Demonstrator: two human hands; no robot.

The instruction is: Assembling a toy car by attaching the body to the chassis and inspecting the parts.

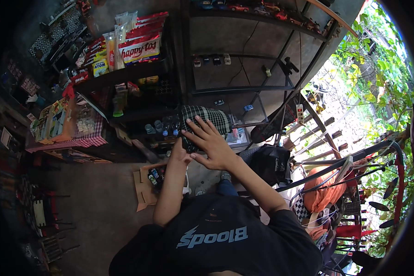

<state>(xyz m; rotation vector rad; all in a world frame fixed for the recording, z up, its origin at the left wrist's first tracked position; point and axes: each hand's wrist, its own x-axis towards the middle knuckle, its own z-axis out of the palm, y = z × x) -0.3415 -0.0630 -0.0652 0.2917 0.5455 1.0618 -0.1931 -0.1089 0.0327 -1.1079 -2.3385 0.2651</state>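
Observation:
A dark green-and-white checked cloth point(206, 118) is bunched in front of me, before the lower part of the rack. My right hand point(210, 146) lies across its near side, fingers spread and palm down. Close against it on the left is my left hand point(181, 155), at the cloth's lower left edge. Most of its fingers are hidden behind the cloth and the right hand, so I cannot see what they hold. Whether something lies under the cloth does not show.
A dark metal rack point(244, 88) with toy cars stands ahead. Snack packets point(140, 48) fill a shelf at left, beside a table with a red checked cloth point(94, 139). On the floor sits an open cardboard box point(142, 193) holding toy cars. A black bag point(273, 163) is at right.

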